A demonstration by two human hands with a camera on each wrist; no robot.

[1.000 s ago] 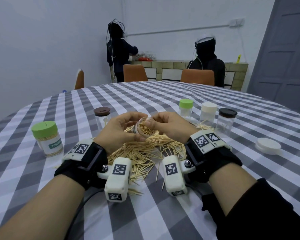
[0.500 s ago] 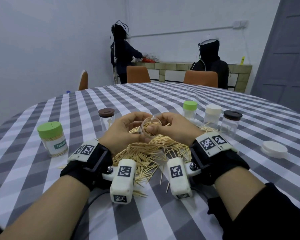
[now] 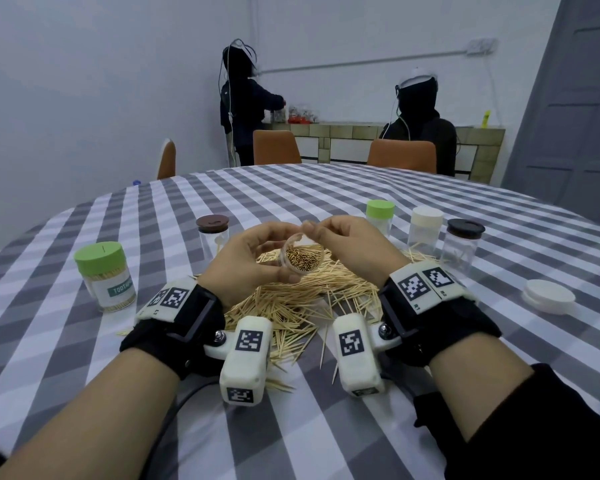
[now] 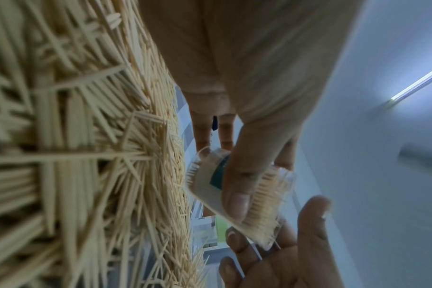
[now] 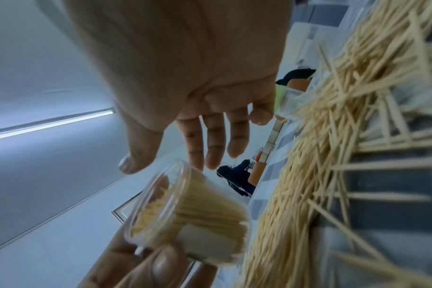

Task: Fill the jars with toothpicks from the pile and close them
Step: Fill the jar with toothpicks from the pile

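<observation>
The open jar [image 3: 302, 257] is clear glossy plastic with a matt paper label, the toothpicks [image 3: 291, 303] are pale bare wood, the worktop [image 3: 291, 192] wears a smooth grey-and-white checked cloth, and the loose white lid [image 3: 548, 295] looks like matt plastic.

A clear, lidless jar [image 3: 302, 257] packed with toothpicks tilts above the loose toothpick pile [image 3: 302, 303] on the worktop [image 3: 326, 202].
</observation>
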